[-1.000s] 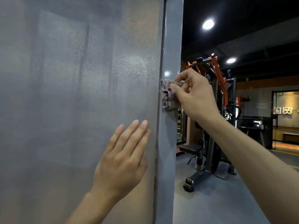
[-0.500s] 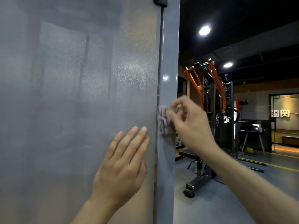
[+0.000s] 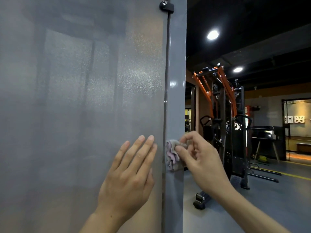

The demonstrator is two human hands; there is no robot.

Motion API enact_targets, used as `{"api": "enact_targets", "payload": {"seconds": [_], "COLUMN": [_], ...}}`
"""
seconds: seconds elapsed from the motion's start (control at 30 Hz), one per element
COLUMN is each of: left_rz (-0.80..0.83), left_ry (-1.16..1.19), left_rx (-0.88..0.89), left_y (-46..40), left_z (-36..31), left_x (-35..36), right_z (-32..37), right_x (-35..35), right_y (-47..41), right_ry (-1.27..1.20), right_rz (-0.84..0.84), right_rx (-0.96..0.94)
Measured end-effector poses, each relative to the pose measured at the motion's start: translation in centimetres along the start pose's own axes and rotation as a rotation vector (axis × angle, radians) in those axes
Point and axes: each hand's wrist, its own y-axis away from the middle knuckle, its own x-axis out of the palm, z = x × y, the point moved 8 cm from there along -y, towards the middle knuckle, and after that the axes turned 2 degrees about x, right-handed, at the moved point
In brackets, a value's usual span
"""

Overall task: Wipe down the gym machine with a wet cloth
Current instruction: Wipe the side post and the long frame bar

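Far left to centre: large frosted grey translucent panel [image 3: 75, 106] of the gym machine, speckled sheen, dim shapes behind it too blurred to identify. Left hand [image 3: 127, 180] lies flat on the panel near its right edge, fingers straight and together, pointing up and slightly right, gripping nothing.

Black round-headed fastener clip [image 3: 166, 6] sits at the panel's top right corner, bridging panel and post. Just right of the panel: glossy grey painted steel upright post [image 3: 176, 78], running top to bottom of frame, small light reflection at mid height.

Crumpled grey and pale-pink cloth [image 3: 171, 155] is pressed against the post's front face, level with the left hand's fingertips and just beside them. Right hand [image 3: 200, 160] pinches the cloth, thumb and curled fingers bunched around its right side, forearm coming in from lower right. Wetness of the cloth can't be judged.

Right background, well apart: black and orange multi-station weight machine [image 3: 223, 118] standing on grey floor [image 3: 277, 199] with a yellow line. Two round ceiling lights [image 3: 212, 34] above. Far right: a lit doorway with white sign characters [image 3: 294, 119].
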Motion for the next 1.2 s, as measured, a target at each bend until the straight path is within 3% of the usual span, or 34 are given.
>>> {"api": "enact_targets", "payload": {"seconds": [0.13, 0.37, 0.5, 0.73, 1.07, 1.2], "left_rz": [-0.005, -0.015, -0.026, -0.022, -0.028, -0.036], "left_ry": [-0.010, 0.008, 0.008, -0.004, 0.027, 0.027], "left_rx": [0.006, -0.002, -0.004, 0.004, -0.009, -0.004], "left_y": [0.0, 0.0, 0.1, 0.1, 0.2, 0.2], "left_z": [-0.1, -0.1, 0.0, 0.0, 0.0, 0.0], "left_x": [0.0, -0.1, -0.1, 0.0, 0.1, 0.1], "right_z": [1.8, 6.2, 4.9, 1.1, 8.5, 8.4], "right_x": [-0.7, -5.1, -3.7, -0.5, -5.5, -4.8], "right_y": [-3.5, -15.3, -11.9, -2.3, -17.3, -16.6], "right_ry": [0.054, 0.024, 0.051, 0.059, 0.178, 0.179], "right_rz": [0.013, -0.143, -0.155, -0.023, -0.244, -0.257], "right_rx": [-0.056, -0.077, -0.074, -0.068, -0.130, -0.133]}}
